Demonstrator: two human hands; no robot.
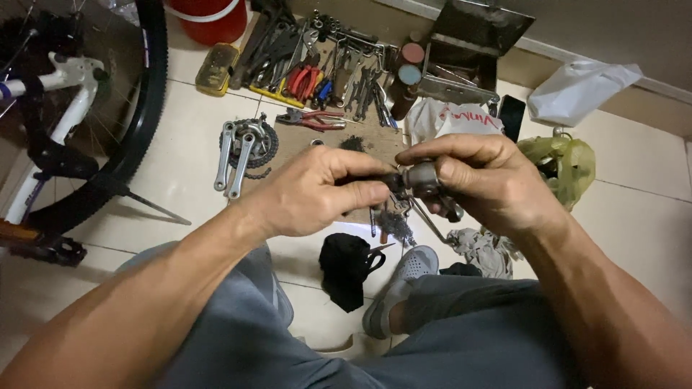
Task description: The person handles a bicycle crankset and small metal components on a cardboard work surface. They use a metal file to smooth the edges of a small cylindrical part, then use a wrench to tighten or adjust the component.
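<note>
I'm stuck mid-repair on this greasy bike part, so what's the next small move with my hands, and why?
Probably keep the right hand steady on the grey metal part and turn the dark end piece with the left hand. Both hands grip it at opposite ends, held above the floor, so twisting one against the other seems the natural step.

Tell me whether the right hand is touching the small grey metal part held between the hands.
Touching. The head view shows the right hand with thumb and fingers closed around the grey metal part, no gap visible, while the left hand pinches its dark end.
</note>
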